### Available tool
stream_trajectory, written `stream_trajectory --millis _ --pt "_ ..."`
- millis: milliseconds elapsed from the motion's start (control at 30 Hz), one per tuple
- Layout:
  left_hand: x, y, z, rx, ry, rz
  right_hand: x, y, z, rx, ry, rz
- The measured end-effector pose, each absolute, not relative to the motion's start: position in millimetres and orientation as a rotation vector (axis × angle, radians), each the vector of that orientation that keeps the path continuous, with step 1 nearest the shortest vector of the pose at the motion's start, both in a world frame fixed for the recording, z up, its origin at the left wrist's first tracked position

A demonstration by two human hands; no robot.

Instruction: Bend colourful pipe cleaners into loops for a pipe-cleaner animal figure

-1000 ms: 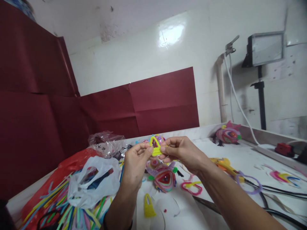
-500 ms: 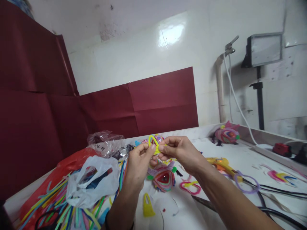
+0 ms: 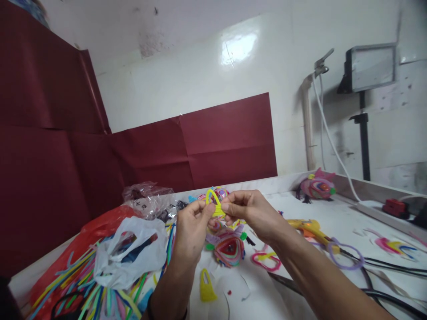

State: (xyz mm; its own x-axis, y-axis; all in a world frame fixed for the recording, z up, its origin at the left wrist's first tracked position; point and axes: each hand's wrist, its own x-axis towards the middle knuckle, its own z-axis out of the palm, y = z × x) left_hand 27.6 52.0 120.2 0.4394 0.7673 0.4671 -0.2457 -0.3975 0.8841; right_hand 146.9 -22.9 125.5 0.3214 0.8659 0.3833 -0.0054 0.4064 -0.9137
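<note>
Between both hands, raised above the table, is a yellow pipe cleaner piece (image 3: 218, 210) with a tall loop on top and stacked rows below. My left hand (image 3: 194, 226) pinches its left end with thumb and fingers. On the right end, my right hand (image 3: 248, 211) has its thumb and forefinger closed. Just beneath them lies a multicoloured pipe cleaner craft (image 3: 229, 248) with a red centre and green tips. A similar yellow looped piece (image 3: 207, 286) rests on the table nearer to me. Fingers hide part of the held piece.
Loose pipe cleaners (image 3: 96, 298) and a white plastic bag (image 3: 130, 255) cover the left side. A yellow glue gun (image 3: 308, 226) with black cables lies at right, near a pink loop (image 3: 267, 262). Another craft (image 3: 316, 184) stands at the back right corner.
The hands have shifted slightly, and more of the yellow piece's stacked rows shows between the fingers. Both hands keep their hold. The view has moved a little.
</note>
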Motion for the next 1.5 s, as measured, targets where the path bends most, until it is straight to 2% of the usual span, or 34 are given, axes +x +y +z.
stream_trajectory --millis 267,1500 --pt "31 54 113 1.588 0.364 1.039 150 -20 123 -0.955 -1.093 0.678" --pt "28 51 115 1.566 0.187 1.004 162 -14 113 -0.727 -1.117 0.985"
